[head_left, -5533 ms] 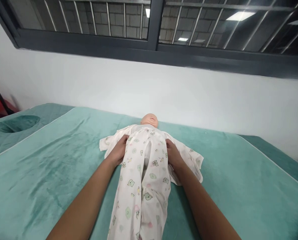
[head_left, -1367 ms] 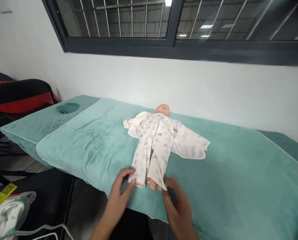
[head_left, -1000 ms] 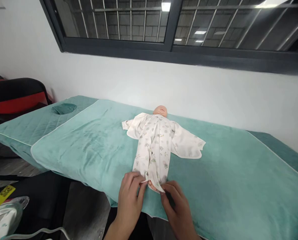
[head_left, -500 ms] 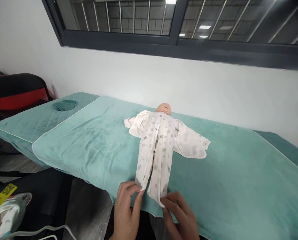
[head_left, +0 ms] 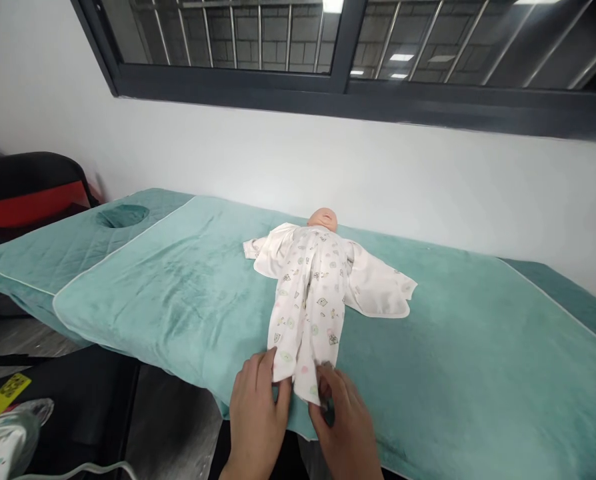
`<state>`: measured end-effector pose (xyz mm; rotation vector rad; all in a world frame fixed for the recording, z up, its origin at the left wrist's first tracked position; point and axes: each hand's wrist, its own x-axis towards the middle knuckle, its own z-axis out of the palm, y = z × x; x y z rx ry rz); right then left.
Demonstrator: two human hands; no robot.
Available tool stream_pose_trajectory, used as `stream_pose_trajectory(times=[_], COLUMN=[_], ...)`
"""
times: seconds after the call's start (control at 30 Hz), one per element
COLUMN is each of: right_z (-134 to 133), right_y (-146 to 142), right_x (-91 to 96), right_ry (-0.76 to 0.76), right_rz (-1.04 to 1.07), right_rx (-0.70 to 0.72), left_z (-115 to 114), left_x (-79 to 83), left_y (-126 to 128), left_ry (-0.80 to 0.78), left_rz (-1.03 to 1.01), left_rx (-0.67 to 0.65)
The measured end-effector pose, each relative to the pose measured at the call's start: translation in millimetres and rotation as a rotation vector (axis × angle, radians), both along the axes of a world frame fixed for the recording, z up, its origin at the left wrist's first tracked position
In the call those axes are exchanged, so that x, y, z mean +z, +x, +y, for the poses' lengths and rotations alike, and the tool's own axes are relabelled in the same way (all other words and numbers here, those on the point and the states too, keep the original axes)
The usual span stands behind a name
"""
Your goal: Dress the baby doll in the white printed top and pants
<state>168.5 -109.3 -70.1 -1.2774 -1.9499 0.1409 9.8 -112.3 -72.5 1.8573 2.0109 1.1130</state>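
A baby doll (head_left: 324, 218) lies on its back, its head toward the wall. White printed baby pants (head_left: 312, 287) lie over its front, both legs pointing toward me. A white baby shirt (head_left: 375, 288) spreads out at both sides from under the pants. My left hand (head_left: 258, 410) is closed on the hem of the left pant leg, fingers on top and thumb underneath. At the hem of the other leg, my right hand (head_left: 345, 417) pinches the cloth; its fingertips are slightly blurred. Whether the doll's legs are inside the pants is hidden.
A green velvety cover (head_left: 168, 287) drapes the bed, which has a face hole (head_left: 123, 216) at the left. Behind stand a white wall and a barred window (head_left: 258, 40). A black-and-red chair (head_left: 33, 200) and a bag with cloth (head_left: 8, 440) are at the left.
My right hand has moved a little up and left along the pant leg's hem. My left hand's fingers have shifted onto the other hem. The view has moved slightly.
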Motion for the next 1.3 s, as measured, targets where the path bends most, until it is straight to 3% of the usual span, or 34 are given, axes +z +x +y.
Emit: stream_pose_trajectory(times=[0.17, 0.33, 0.47, 0.6, 0.77, 1.13, 1.3], right_z=[-6.0, -0.4, 15.5, 22.3, 16.4, 11.1, 6.2], right_y=[4.5, -2.1, -11.8, -14.4, -13.7, -5.8, 3.7], right_x=[1.4, 10.8, 16.2, 5.4, -10.6, -23.2, -31.4], right_ry=[0.069, 0.134, 0.094, 0.085, 0.086, 0.124, 0.179], right_rz=[-0.016, -0.109, -0.205, -0.255, -0.195, -0.004, -0.038], right_rx=[0.122, 0.048, 0.099, 0.158, 0.119, 0.113, 0.153], left_z=[-1.9, 0.1, 0.1, 3.6, 10.5, 10.5, 7.5], left_x=[-2.3, -6.7, -10.4, -16.7, -19.1, -30.4, -28.8], left_y=[-1.4, -1.4, 0.5, 5.8, 11.9, 12.5, 11.5], left_ry=[0.028, 0.051, 0.053, 0.128, 0.073, 0.295, 0.449], left_rz=[-0.047, -0.041, -0.090, -0.033, 0.080, 0.159, 0.246], left_rx=[0.041, 0.038, 0.060, 0.121, 0.168, 0.075, 0.055])
